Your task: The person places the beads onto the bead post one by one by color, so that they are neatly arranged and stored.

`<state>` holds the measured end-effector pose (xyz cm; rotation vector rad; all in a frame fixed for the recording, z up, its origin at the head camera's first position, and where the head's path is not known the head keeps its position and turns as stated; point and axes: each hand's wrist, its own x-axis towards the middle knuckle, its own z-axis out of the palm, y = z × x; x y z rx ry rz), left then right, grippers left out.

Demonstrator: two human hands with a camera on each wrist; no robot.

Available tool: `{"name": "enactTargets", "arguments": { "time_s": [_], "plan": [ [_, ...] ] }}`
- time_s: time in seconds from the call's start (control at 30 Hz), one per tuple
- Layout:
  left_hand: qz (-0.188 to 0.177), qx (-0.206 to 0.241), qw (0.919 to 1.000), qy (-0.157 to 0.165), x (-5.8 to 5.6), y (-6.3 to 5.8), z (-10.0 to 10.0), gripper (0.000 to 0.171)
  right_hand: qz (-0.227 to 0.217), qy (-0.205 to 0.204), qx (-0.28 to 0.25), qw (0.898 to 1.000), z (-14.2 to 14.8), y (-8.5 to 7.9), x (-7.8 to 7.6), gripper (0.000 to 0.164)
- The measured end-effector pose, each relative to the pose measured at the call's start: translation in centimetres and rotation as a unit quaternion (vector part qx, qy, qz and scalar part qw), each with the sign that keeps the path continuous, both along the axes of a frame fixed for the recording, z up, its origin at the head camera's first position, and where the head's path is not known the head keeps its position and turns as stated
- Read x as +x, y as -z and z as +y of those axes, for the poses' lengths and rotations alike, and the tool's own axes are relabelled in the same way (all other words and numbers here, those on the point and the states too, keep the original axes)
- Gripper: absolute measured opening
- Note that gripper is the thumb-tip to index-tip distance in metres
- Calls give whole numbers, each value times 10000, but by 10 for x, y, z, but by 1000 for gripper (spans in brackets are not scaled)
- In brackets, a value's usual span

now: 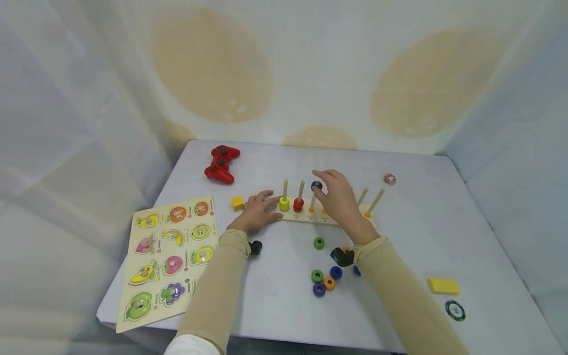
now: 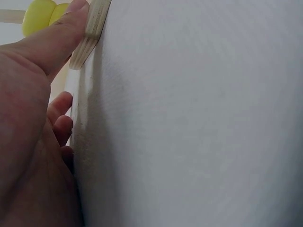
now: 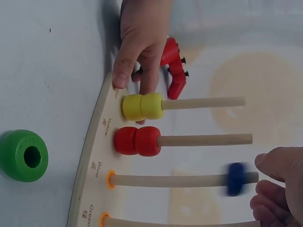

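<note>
A wooden peg board (image 1: 301, 216) with upright pegs stands mid-table. Two yellow beads (image 3: 142, 106) sit on its first peg and two red beads (image 3: 137, 141) on the second. My left hand (image 1: 257, 213) holds the board's left end, thumb at the near corner and forefinger behind the yellow beads. High on the third peg, labelled Blue, a blurred blue bead (image 3: 235, 179) is threaded. The thumb and fingers of my right hand (image 1: 339, 197) are around that peg's tip, just above the bead, with a small gap between. The hand hides part of the board in the head view.
Loose green (image 1: 318, 243), blue (image 1: 336, 272) and orange beads (image 1: 329, 283) lie in front of the board. A fruit puzzle (image 1: 186, 234) and yellow cube (image 1: 237, 203) are left, a red game controller (image 1: 222, 165) behind. Rightward lie a yellow block (image 1: 443, 286) and a chip (image 1: 455, 310).
</note>
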<state>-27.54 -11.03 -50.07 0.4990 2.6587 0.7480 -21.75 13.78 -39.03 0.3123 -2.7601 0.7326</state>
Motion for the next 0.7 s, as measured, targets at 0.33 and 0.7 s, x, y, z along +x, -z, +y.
{"name": "enactTargets", "arguments": {
  "time_s": [0.33,0.7],
  "plan": [
    [-71,-62,9999,36,-3,-1,0,67,65,-45,-117,9999,3,-1,-1,38],
    [-97,-90,9999,14,-3,-5,1,67,113,-325,-283,9990,31,2,42,34]
  ]
}}
